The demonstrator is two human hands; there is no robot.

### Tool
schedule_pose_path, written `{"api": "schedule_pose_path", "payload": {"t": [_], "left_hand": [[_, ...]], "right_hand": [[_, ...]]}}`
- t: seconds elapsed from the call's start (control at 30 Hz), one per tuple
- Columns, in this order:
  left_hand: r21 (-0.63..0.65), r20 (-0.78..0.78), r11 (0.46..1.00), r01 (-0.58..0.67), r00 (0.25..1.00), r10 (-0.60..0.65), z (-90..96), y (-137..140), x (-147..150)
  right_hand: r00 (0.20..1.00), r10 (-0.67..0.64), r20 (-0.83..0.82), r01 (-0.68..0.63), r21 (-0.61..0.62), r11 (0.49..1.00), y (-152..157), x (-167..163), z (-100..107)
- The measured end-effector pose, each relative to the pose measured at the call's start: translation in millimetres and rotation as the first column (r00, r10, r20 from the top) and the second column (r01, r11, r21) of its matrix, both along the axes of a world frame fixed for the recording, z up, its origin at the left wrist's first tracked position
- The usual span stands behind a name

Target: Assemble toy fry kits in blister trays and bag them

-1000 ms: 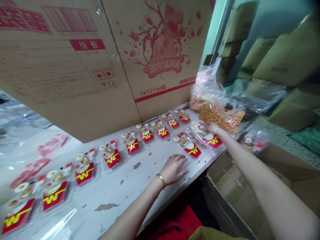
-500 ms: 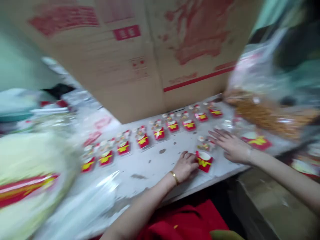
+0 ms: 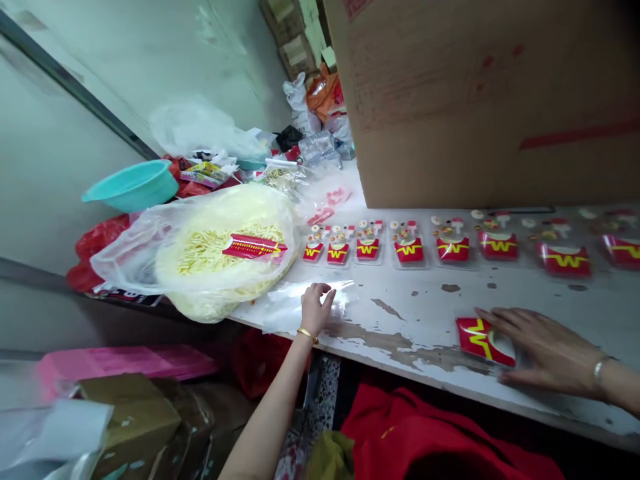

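My left hand (image 3: 316, 309) rests over a stack of clear plastic bags (image 3: 285, 308) near the table's front edge. Its fingers are bent, with a gap between thumb and forefinger; nothing shows in them. My right hand (image 3: 547, 343) spans the end of a clear plastic toy pack (image 3: 484, 340) with a red and yellow fries carton in it. Fingers lie along its far side and the thumb along the near side; the hand covers part of the pack. The pack lies turned sideways on the table. Behind stands a row of similar packs (image 3: 409, 251).
A large cardboard box (image 3: 480, 113) stands behind the row. Left of the bags, an open plastic sack of pale yellow sticks (image 3: 205, 250) holds a red carton piece (image 3: 254, 246). Farther left is a turquoise basin (image 3: 133, 187). Below the worn white table (image 3: 370, 313) are cardboard boxes (image 3: 130, 420).
The view has swung left. My left hand has left the pack and moved left to the plastic bags. My right hand is now on the pack, which has turned sideways.
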State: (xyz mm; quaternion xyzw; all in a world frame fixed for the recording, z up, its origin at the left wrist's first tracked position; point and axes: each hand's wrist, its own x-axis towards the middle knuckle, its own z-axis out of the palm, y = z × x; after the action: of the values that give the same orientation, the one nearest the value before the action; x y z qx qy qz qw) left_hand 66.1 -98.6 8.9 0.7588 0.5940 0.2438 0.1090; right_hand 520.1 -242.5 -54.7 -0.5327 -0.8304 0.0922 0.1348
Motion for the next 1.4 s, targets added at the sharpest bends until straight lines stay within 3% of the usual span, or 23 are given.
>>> {"api": "schedule_pose_path", "payload": {"t": [0.17, 0.3, 0.4, 0.5, 0.6, 0.67, 0.83, 1.03, 1.1, 1.4], "left_hand": [[-0.091, -0.135, 0.990, -0.111, 0.986, 0.098, -22.8, 20.1, 27.8], [-0.118, -0.225, 0.980, -0.159, 0.966, 0.129, -29.3, 27.6, 41.5], [-0.140, -0.193, 0.988, -0.067, 0.980, 0.039, -22.2, 24.1, 42.3], [-0.189, -0.121, 0.971, 0.146, 0.978, -0.171, -12.9, 8.4, 55.0], [-0.203, 0.058, 0.876, 0.438, 0.898, -0.435, -9.6, -13.4, 80.9], [-0.190, 0.175, 0.802, 0.566, 0.824, -0.539, -10.9, -25.3, 98.1], [-0.185, 0.266, 0.679, 0.710, 0.702, -0.661, -17.1, -35.0, 125.5], [-0.147, 0.127, 0.551, 0.822, 0.568, -0.813, -16.1, -34.7, 140.6], [-0.145, 0.091, 0.559, 0.816, 0.574, -0.814, -12.4, -38.2, 141.2], [-0.110, -0.122, 0.752, 0.650, 0.742, -0.659, -12.8, -78.1, 155.2]], "right_hand": [[0.996, 0.016, 0.092, -0.013, -0.028, 1.000, 12.2, -46.3, 10.9], [0.992, 0.010, 0.127, -0.005, -0.040, 0.999, 13.7, -58.4, 16.1], [0.994, -0.011, 0.105, 0.014, -0.027, 1.000, 12.1, -65.1, 27.8], [0.998, -0.015, 0.054, 0.016, -0.009, 1.000, 9.0, -77.8, 49.8], [0.999, 0.019, 0.039, -0.019, -0.016, 1.000, 3.6, -88.2, 70.2], [0.998, 0.041, 0.050, -0.039, -0.046, 0.998, -2.3, -89.1, 76.4], [0.996, 0.047, 0.070, -0.036, -0.153, 0.988, -19.7, -79.7, 69.8], [0.993, 0.005, 0.114, 0.020, -0.215, 0.976, -18.7, -87.2, 57.4], [0.991, -0.005, 0.135, 0.033, -0.211, 0.977, -15.6, -92.2, 55.3], [0.991, -0.056, 0.123, 0.075, -0.152, 0.986, -15.6, -106.5, 51.3]]}}
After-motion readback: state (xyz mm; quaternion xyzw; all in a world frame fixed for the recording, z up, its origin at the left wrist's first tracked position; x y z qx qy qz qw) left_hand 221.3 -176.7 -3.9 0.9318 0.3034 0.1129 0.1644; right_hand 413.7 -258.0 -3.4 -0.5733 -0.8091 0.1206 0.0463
